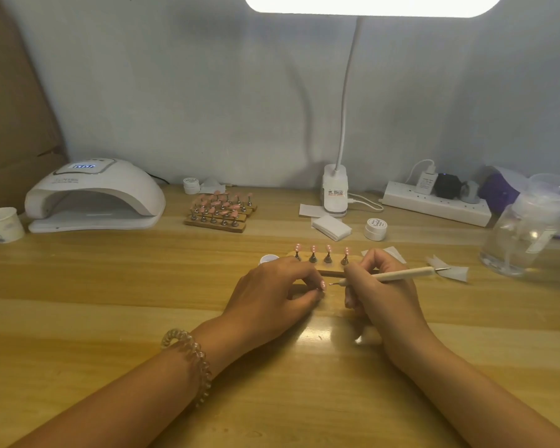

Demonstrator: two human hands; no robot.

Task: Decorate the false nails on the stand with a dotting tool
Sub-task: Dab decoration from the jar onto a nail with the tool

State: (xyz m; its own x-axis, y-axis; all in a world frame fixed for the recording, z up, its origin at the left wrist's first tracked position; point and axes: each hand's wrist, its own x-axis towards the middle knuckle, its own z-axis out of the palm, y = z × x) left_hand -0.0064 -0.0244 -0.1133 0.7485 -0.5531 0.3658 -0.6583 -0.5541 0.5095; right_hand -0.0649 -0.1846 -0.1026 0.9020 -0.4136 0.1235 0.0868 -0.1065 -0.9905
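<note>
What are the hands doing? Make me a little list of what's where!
left hand: pinches a pink nail, in front of the stand
right hand: grips the dotting tool like a pen, tip right beside that nail
stand: wooden, four pink nails upright on it, white dots on them
back left: nail lamp, more stands of pink nails
back right: desk lamp, white jar

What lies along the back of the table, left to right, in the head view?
paper cup → nail lamp → spare nail stands → desk lamp base → power strip → bottle
</note>
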